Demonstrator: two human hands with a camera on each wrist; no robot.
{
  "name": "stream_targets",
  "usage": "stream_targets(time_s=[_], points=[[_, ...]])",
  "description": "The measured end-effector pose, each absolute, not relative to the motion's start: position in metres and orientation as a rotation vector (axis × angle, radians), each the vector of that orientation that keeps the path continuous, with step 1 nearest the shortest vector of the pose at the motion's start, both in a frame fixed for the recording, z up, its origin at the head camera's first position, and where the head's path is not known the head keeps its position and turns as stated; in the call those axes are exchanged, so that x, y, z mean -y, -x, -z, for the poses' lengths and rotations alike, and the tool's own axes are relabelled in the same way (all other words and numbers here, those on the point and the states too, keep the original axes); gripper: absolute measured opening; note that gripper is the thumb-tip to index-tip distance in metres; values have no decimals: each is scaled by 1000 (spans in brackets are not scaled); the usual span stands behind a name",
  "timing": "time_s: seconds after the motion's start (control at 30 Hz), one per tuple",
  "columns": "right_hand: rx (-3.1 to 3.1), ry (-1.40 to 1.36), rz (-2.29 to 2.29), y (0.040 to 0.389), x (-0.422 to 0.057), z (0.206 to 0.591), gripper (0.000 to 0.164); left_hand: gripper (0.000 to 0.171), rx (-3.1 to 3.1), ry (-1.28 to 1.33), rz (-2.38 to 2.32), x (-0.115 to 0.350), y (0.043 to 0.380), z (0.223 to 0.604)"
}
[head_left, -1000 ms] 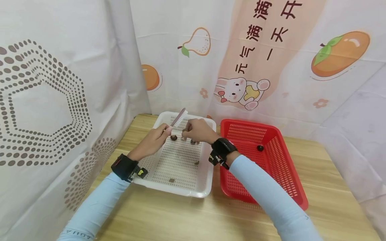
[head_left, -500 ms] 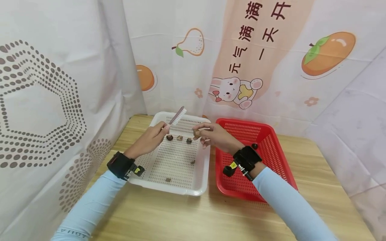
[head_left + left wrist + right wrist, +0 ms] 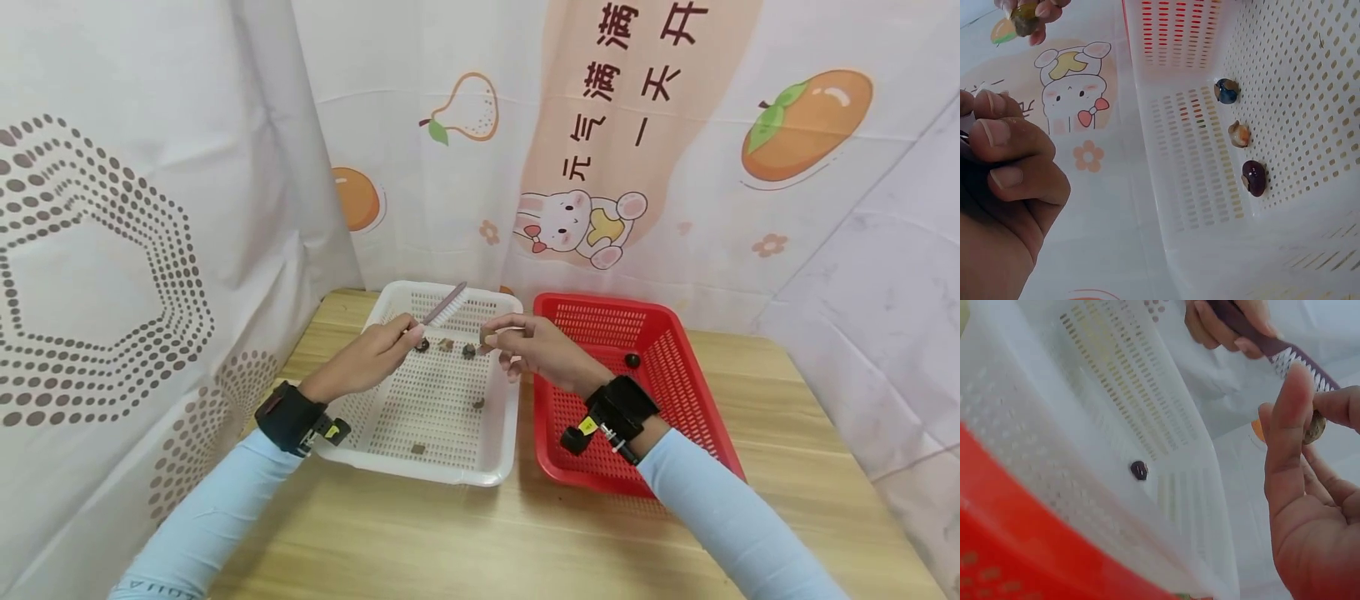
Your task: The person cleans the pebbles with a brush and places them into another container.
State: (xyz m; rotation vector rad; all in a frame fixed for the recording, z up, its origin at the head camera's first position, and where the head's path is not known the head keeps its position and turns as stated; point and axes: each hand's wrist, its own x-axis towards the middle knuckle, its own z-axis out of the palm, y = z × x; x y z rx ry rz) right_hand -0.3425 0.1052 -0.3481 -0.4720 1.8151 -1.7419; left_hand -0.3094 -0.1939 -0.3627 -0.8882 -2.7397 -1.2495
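Observation:
My left hand (image 3: 367, 357) grips a brush (image 3: 447, 303) with a purple handle and white bristles, held over the back of the white basket (image 3: 420, 477). My right hand (image 3: 547, 350) pinches a small brown-green stone (image 3: 1315, 427) between thumb and fingertips, above that basket's right side. Brush and stone are apart. On the basket floor lie a glossy dark purple stone (image 3: 1254, 178), a pale orange-brown one (image 3: 1239, 134) and a blue one (image 3: 1227, 91) with brown patches.
Two small flat brown bits (image 3: 417, 448) lie nearer the front of the white basket. A red basket (image 3: 551, 467) stands to its right, holding one round black thing (image 3: 632, 360). A printed curtain (image 3: 420, 200) hangs close behind both.
My right hand has lifted from the white basket floor and shifted right, with the stone now showing in its fingers. The left hand with the brush has dipped slightly.

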Motion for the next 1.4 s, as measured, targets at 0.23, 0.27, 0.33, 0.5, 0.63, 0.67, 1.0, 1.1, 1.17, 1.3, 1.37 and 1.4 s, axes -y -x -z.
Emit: stream_targets(time_s=[0.23,0.27,0.33,0.5,0.63,0.67,1.0,1.1,1.17,1.3,1.37,1.4], points=[[-1808,474,1807,335,-87,345,41,27,2763,941,1183,189,304,360],[-1793,472,1826,334,-85,345,41,29,2766,945,1178,189,304,359],[-1766,469,1861,333,-81,344,40,30,2773,947,1166,188,302,358],[-1719,423,1953,334,-78,343,37,29,2788,932,1133,188,299,356],[-1681,411,2005,335,-77,345,36,26,2797,908,1118,189,299,355],[-1669,414,2008,335,-76,346,36,26,2803,907,1124,189,298,354],[-1556,419,2062,328,-66,351,35,37,2946,871,1101,189,291,351],[-1494,368,2117,327,-66,349,37,38,2948,865,1073,190,290,352],[-1450,343,2140,327,-65,348,37,37,2943,862,1067,190,290,352],[-1408,324,2142,325,-64,347,38,37,2940,857,1096,189,291,353],[-1432,323,2132,325,-64,348,37,38,2939,849,1103,189,291,354],[-1450,327,2128,325,-65,348,37,39,2934,843,1097,190,291,354]])
